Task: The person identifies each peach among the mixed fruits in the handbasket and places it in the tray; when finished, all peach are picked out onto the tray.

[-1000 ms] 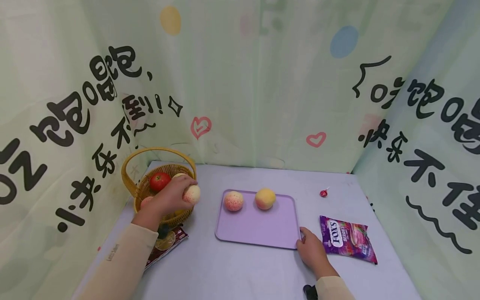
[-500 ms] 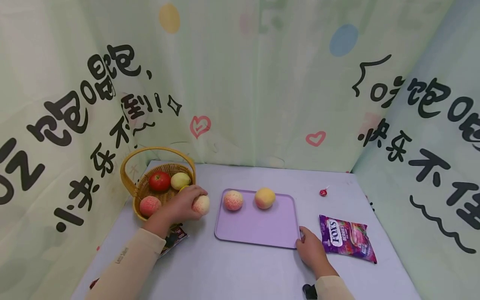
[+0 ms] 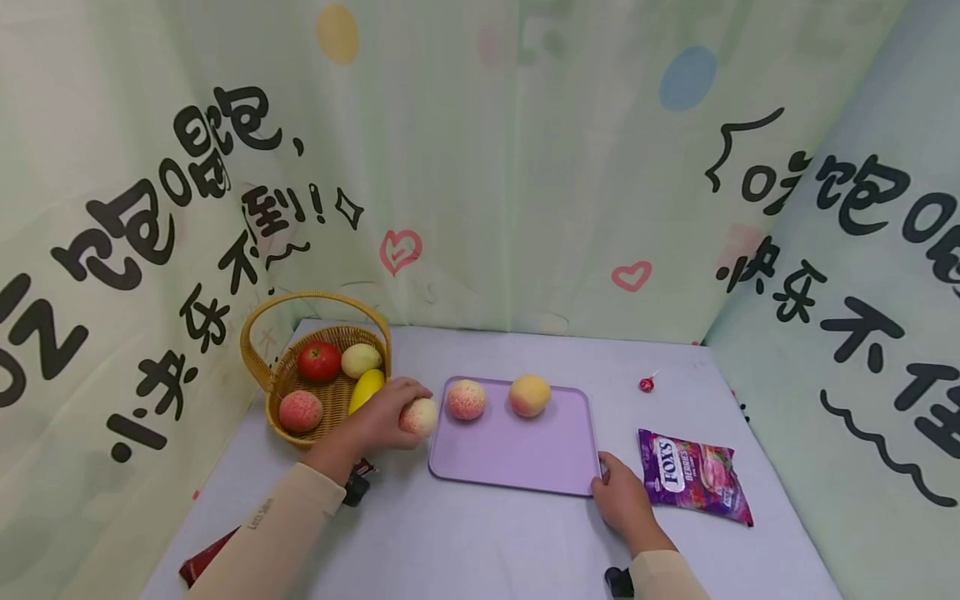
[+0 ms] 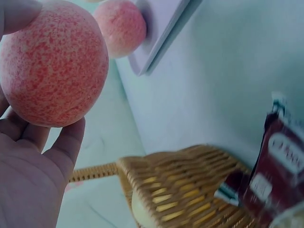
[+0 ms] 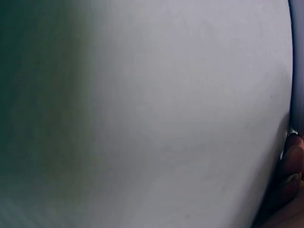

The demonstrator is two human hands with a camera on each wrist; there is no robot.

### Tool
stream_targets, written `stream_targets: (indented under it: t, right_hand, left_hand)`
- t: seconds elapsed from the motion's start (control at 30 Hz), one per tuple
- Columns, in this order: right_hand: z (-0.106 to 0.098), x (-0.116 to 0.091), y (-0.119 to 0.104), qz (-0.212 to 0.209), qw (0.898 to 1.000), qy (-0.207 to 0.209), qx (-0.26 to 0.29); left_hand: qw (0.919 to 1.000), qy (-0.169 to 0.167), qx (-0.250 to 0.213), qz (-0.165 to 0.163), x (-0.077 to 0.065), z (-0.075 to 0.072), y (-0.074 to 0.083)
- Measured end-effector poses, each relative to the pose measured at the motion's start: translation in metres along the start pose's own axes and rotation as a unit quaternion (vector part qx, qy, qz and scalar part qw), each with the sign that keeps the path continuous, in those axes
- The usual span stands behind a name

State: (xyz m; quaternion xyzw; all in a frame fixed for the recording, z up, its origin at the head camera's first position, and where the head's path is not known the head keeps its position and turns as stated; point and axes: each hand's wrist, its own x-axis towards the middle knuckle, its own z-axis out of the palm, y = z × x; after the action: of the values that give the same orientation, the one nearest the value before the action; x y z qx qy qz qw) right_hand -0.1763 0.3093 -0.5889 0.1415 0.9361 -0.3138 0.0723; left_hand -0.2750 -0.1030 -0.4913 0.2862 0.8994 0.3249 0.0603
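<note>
A pale peach with pink speckles is in my left hand; in the left wrist view the thumb and fingers curl round the peach. It is off the table, just left of the purple tray. My right hand holds the tray at its front right corner, and only a few fingertips show in the right wrist view. Lying on the tray are a speckled peach and a yellow-orange peach, side by side toward the back.
At the back left stands a wicker basket with a tomato, a pink peach, a pale yellow fruit and a yellow fruit. A dark red packet lies near it. Rightward are a purple FOX'S bag and a small lollipop.
My left hand has carried the speckled peach out from over the basket, rightward and slightly toward me, to the tray's left edge. My right hand stays at the tray's corner.
</note>
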Motion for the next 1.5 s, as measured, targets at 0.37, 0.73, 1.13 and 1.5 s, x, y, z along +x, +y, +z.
stream_targets:
  t: [0.37, 0.73, 1.13, 1.5]
  right_hand:
    - [0.001, -0.001, 0.000, 0.009, 1.000, -0.005, 0.006]
    - [-0.001, -0.001, -0.001, 0.009, 1.000, -0.007, 0.006]
    - [0.000, -0.001, -0.001, 0.011, 1.000, -0.005, 0.008]
    - [0.001, 0.001, 0.002, 0.012, 1.000, -0.006, 0.010]
  left_hand:
    - [0.9997, 0.002, -0.022, 0.008, 0.006, 0.024, 0.006]
    - [0.9976, -0.025, -0.064, 0.007, 0.010, 0.050, 0.010]
    - [0.9969, -0.041, -0.068, -0.001, 0.016, 0.071, 0.005]
    - [0.9972, -0.062, -0.040, 0.006, 0.018, 0.083, 0.003]
